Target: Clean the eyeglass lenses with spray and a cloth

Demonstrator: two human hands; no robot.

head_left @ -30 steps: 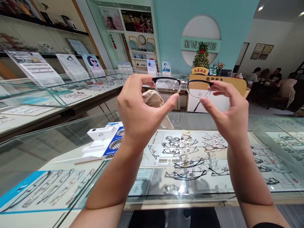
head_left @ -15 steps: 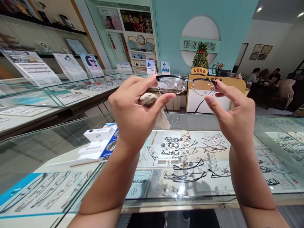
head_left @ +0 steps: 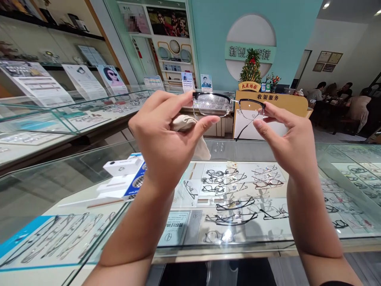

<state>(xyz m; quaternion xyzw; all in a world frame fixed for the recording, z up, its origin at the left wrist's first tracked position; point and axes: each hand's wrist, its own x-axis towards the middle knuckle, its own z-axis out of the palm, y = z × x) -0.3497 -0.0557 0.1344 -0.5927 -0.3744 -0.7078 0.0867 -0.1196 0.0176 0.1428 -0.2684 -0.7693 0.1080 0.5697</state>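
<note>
A pair of eyeglasses with dark upper rims and clear lower rims is raised above the glass counter. My left hand grips its left end between thumb and fingers. A beige cloth is tucked in that same palm and hangs down behind the thumb. My right hand pinches the other end of the frame, thumb below and fingers above. One dark temple arm slants down behind the right lens.
Below my hands, the glass display case holds several rows of eyeglasses. White boxes are at its left. Farther off stand another glass case, a cashier desk with a plant, and seated people.
Both hands and the eyeglasses have shifted slightly left in the view. The glasses are turned a little, and the left temple arm no longer shows below the lens.
</note>
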